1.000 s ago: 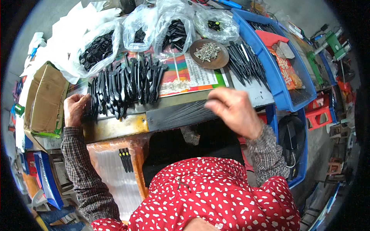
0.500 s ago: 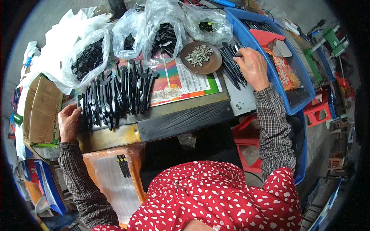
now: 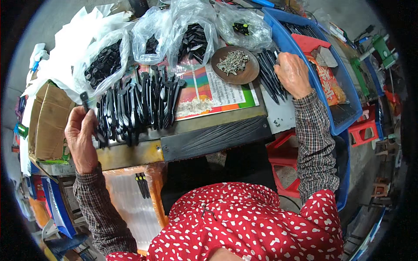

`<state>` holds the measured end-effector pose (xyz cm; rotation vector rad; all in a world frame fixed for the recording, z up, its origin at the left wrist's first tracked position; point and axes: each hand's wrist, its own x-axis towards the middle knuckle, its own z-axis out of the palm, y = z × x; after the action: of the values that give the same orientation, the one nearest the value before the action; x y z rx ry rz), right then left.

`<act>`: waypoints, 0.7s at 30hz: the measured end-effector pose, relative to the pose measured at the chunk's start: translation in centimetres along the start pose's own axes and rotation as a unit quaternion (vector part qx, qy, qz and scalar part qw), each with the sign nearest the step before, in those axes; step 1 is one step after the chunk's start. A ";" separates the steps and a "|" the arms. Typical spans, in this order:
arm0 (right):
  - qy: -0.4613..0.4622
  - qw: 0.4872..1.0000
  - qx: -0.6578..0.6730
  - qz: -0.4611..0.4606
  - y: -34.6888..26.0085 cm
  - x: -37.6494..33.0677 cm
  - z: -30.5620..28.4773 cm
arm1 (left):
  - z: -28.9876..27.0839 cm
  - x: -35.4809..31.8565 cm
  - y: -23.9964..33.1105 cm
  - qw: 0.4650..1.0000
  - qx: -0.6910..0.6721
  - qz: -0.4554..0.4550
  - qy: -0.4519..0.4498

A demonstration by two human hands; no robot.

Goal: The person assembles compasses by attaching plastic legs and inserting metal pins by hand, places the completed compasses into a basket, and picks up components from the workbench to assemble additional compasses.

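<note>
At the left end of a row of black plastic pieces with rounded heads (image 3: 139,102), my left hand (image 3: 82,139) pinches one such piece (image 3: 84,100), its round head standing above the fingers. My right hand (image 3: 292,75) is at the upper end of a bundle of slim black rods (image 3: 271,78), beside the blue bin. Its fingers are curled together, and a small pale tip shows next to them; what they hold is hidden. Between the two piles stands a brown round dish (image 3: 247,78) full of small metal pins (image 3: 233,63).
Clear plastic bags (image 3: 152,26) of black parts line the far side. A long blue bin (image 3: 344,98) with a red-orange packet (image 3: 324,80) runs along the right. A cardboard box (image 3: 52,122) stands at the left, and a red stool (image 3: 285,169) below the table.
My left hand has lifted a black piece at the row's left end, its head now above the fingers. My right hand stays at the rods, its fingers more curled. The view has shifted slightly.
</note>
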<state>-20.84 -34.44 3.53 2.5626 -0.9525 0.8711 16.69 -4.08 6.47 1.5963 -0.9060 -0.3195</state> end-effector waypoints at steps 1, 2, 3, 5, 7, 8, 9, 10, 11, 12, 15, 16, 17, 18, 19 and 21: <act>0.002 1.000 0.006 -0.001 -0.4 0.1 0.1 | 0.7 -0.2 0.3 1.000 -0.018 0.005 -0.007; -0.026 1.000 -0.005 0.010 -0.7 0.4 -0.2 | 2.0 -0.4 0.8 1.000 -0.016 -0.002 0.001; -0.054 0.998 -0.016 0.021 -1.1 0.7 -0.4 | 2.6 -0.3 0.9 0.999 -0.037 -0.008 -0.020; -0.049 0.998 -0.020 0.018 -1.7 0.8 -1.1 | 4.0 -0.4 2.2 0.996 -0.040 -0.018 -0.074; -0.076 0.996 -0.038 0.034 -2.2 1.0 -1.4 | 4.9 -0.4 2.7 0.991 -0.081 -0.029 -0.105; -0.075 0.996 -0.033 0.033 -2.2 1.0 -1.2 | 5.3 -0.3 3.0 0.989 -0.083 -0.036 -0.113; -0.073 0.996 -0.030 0.032 -2.3 1.1 -1.2 | 5.8 -0.1 3.3 0.988 -0.085 -0.042 -0.121; -0.074 0.996 -0.029 0.036 -2.3 1.1 -1.1 | 6.0 0.2 3.2 0.984 -0.098 -0.029 -0.146; -0.075 0.996 -0.027 0.040 -2.2 1.1 -1.0 | 6.7 0.2 3.9 0.981 -0.125 -0.054 -0.140; -0.058 0.997 -0.021 0.036 -2.0 1.0 -0.9 | 6.9 0.4 4.0 0.980 -0.117 -0.042 -0.155; -0.035 0.999 0.009 0.003 -1.5 0.5 -0.8 | 7.7 1.3 4.7 0.982 -0.086 -0.027 -0.167; -0.015 1.000 0.021 -0.009 -1.3 0.2 -0.5 | 7.8 1.9 4.5 0.983 -0.078 -0.027 -0.166; -0.012 1.000 0.025 -0.011 -0.8 -0.1 -0.3 | 8.0 2.6 4.2 0.983 -0.070 -0.026 -0.166; -0.027 0.999 0.028 -0.005 -0.2 -0.4 0.0 | 8.2 3.2 4.2 0.985 -0.057 -0.027 -0.162; -0.042 0.999 0.032 0.001 -0.1 -0.6 0.1 | 8.1 4.0 3.8 0.983 -0.054 -0.030 -0.175; -0.028 0.999 0.016 0.033 -1.4 -0.2 -0.6 | 8.4 5.5 3.1 0.983 -0.069 -0.059 -0.160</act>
<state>-20.24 -33.01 3.83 2.6090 -1.0529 0.8411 13.63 -13.87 8.75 1.4955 -1.0103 -0.7247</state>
